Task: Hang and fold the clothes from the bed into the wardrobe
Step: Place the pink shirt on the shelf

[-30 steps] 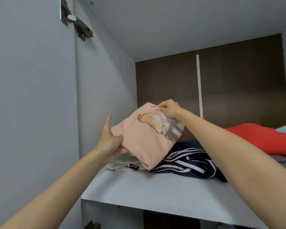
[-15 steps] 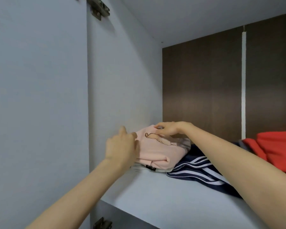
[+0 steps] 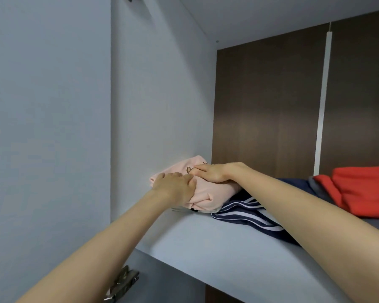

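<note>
Two hands on pink shirt, label illegible

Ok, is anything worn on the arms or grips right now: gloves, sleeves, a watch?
Nothing worn shows. The left grip and the right grip are bare hands, with no gloves and no rings on the fingers that show. Both forearms are bare up to the picture's edge, with no sleeve, watch or band in view.

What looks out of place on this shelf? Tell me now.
The navy striped garment lies crumpled and unfolded on the shelf, against the folded pink shirt. The red garment to its right also looks loosely heaped.
</note>
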